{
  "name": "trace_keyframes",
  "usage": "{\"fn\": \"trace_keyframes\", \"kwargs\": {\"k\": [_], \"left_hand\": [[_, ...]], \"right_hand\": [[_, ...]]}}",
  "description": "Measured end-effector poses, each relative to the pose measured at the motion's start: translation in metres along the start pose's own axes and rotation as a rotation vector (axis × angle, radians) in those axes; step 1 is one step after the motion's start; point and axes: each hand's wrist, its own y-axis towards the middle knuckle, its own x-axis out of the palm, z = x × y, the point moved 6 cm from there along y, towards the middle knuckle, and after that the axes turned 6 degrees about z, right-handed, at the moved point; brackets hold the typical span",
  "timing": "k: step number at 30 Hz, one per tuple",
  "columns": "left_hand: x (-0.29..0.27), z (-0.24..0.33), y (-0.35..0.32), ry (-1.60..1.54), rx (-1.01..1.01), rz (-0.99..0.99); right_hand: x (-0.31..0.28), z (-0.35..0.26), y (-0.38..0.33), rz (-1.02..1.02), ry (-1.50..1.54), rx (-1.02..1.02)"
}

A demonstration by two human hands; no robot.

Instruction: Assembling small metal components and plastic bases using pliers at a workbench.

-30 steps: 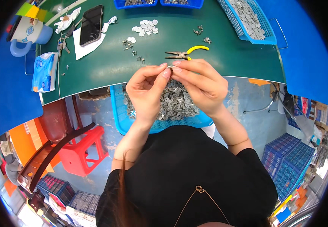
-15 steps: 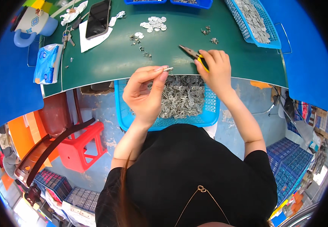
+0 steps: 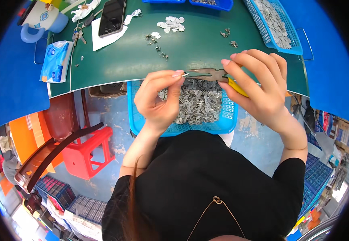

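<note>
My left hand [image 3: 158,98] pinches a small metal piece [image 3: 185,74] between thumb and forefinger, just above the near edge of the table. From the right, my right hand [image 3: 263,86] grips needle-nose pliers [image 3: 216,75] with yellow handles. Their jaws look slightly parted and point left, with the tips right by the small piece; whether they touch it, I cannot tell. Below both hands a light blue basket [image 3: 174,129] holds a heap of small metal parts [image 3: 200,104]. My fingers partly cover the pliers' handles.
On the green table [image 3: 114,64] lie flat metal pieces [image 3: 172,24], small clips [image 3: 158,50] and a phone [image 3: 112,18]. A blue mesh basket [image 3: 297,49] of metal discs stands at the far right. Left are a tissue pack [image 3: 55,62] and a mug [image 3: 44,22]; a red stool [image 3: 78,160] stands below.
My right hand has lifted the pliers off the table and brought them level, their jaws now beside the piece in my left hand. The left hand keeps its pinch.
</note>
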Motion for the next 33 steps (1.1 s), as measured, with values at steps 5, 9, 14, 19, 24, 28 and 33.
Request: {"fn": "trace_keyframes", "kwargs": {"k": [5,9,14,19,24,28,33], "left_hand": [[0.001,0.005,0.002,0.057,0.060,-0.023],[0.000,0.008,0.003,0.072,0.052,-0.038],[0.002,0.010,0.004,0.074,0.055,-0.118],[0.004,0.009,0.001,0.057,0.028,-0.207],[0.001,-0.008,-0.012,-0.322,-0.441,-0.027],[0.002,-0.010,-0.013,-0.434,-0.371,-0.084],[0.001,-0.005,-0.011,-0.334,-0.274,-0.130]], "right_hand": [[-0.005,-0.011,0.002,0.032,-0.106,-0.129],[-0.008,-0.015,0.004,0.054,-0.154,-0.212],[-0.009,-0.015,0.010,0.007,-0.120,-0.319],[-0.009,-0.012,0.009,-0.057,-0.041,-0.296],[-0.007,0.005,0.006,-0.091,0.208,-0.059],[-0.006,0.010,0.002,-0.136,0.262,0.035],[-0.020,-0.001,0.009,-0.043,0.063,-0.097]]}}
